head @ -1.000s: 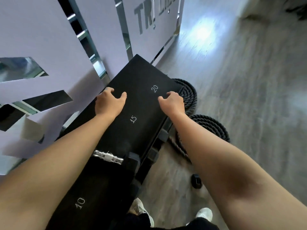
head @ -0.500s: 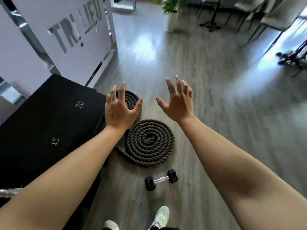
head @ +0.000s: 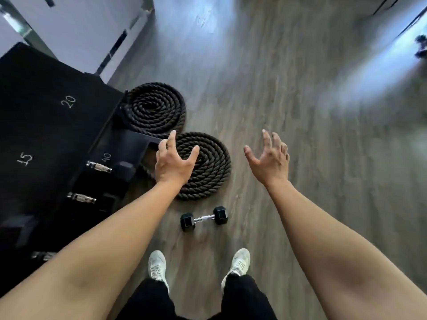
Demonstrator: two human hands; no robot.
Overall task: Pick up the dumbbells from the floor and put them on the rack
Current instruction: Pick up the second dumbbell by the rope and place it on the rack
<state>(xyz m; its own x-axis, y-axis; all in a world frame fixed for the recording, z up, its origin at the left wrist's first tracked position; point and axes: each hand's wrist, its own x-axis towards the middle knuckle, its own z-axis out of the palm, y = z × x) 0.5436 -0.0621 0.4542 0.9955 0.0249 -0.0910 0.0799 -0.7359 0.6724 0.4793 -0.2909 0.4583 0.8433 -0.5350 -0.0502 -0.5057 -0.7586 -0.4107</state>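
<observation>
Head view: both left hand (head: 175, 163) and right hand (head: 269, 160) spread open, empty; one dumbbell (head: 203, 218) lies on floor (head: 300, 135) near feet, rack (head: 46, 125) at left holds others, so this one remains

I count one hex dumbbell (head: 204, 218) lying on the wood floor (head: 300, 158). On the black rack (head: 46, 125) I can make out three chrome dumbbell handles: one (head: 99, 166) by the "40", a second (head: 81, 198) lower down, and a third (head: 44, 255) partly hidden by my forearm. Four painted numbers show on the rack: 20, 15, 40. Make that three. Two coiled battle ropes, one (head: 154, 109) by the rack, one (head: 205, 165) nearer. Two white sneakers, left (head: 157, 266) and right (head: 239, 262). Two hands, left (head: 172, 163) and right (head: 269, 161), both empty with fingers spread.
</observation>
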